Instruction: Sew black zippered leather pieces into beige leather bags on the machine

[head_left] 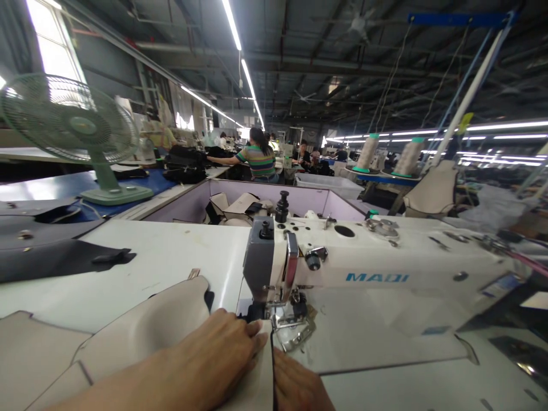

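A beige leather-like piece (pixel 262 374) with a dark edge lies under the needle end of a white sewing machine (pixel 385 257). My left hand (pixel 225 348) is on top of this piece, fingers bent and pressed together on it close to the metal presser foot (pixel 280 319). Along the piece's right edge is my right hand (pixel 297 382), its fingers close together against the material, its thumb hidden. More of the beige material, a curved panel (pixel 166 319), spreads out left of my left wrist.
A green fan (pixel 105 182) stands at the left, behind dark grey pieces (pixel 55 257). Beyond the table, a lilac-walled bin (pixel 180 202) holds beige pieces. Thread cones (pixel 367 154) stand at the right. A person in a striped top (pixel 259 160) sits further back.
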Tool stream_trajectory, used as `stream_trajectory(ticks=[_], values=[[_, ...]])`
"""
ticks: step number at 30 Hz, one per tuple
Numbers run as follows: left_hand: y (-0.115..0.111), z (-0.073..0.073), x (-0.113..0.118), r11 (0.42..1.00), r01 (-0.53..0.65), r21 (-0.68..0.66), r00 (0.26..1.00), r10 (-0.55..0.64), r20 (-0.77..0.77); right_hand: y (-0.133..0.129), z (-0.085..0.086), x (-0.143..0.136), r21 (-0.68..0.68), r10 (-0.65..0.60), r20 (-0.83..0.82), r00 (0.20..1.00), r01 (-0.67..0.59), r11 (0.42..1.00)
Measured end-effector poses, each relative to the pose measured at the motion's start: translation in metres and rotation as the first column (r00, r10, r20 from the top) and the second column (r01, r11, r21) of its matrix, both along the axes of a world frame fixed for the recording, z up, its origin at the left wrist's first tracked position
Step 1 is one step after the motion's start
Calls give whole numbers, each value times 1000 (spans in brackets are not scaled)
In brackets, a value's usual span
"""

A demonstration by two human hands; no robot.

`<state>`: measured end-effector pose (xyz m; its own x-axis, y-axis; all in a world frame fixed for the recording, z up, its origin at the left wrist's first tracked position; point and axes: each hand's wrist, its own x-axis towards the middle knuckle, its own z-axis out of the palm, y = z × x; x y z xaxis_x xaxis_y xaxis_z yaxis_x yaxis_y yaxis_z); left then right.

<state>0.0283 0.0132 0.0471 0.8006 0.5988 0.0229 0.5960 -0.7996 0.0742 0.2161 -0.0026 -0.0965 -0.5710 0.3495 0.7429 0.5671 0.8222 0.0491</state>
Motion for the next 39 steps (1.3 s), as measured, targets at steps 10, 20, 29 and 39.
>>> stream_trajectory(ticks=[10,20,29,39], values=[[17,-11,3,1000,12,1,998,-12,-61,5,6,-1,86,-38,-82,996,45,995],[25,-18,2,994,40,105,999,-37,-39,5,27,-8,93,-67,-93,993,75,993],[24,-9,2,994,56,95,998,-52,-39,9,17,-4,112,-57,9,998,56,992],[27,-7,0,996,67,55,998,-66,-8,8,28,-10,111,7,-115,993,6,994]])
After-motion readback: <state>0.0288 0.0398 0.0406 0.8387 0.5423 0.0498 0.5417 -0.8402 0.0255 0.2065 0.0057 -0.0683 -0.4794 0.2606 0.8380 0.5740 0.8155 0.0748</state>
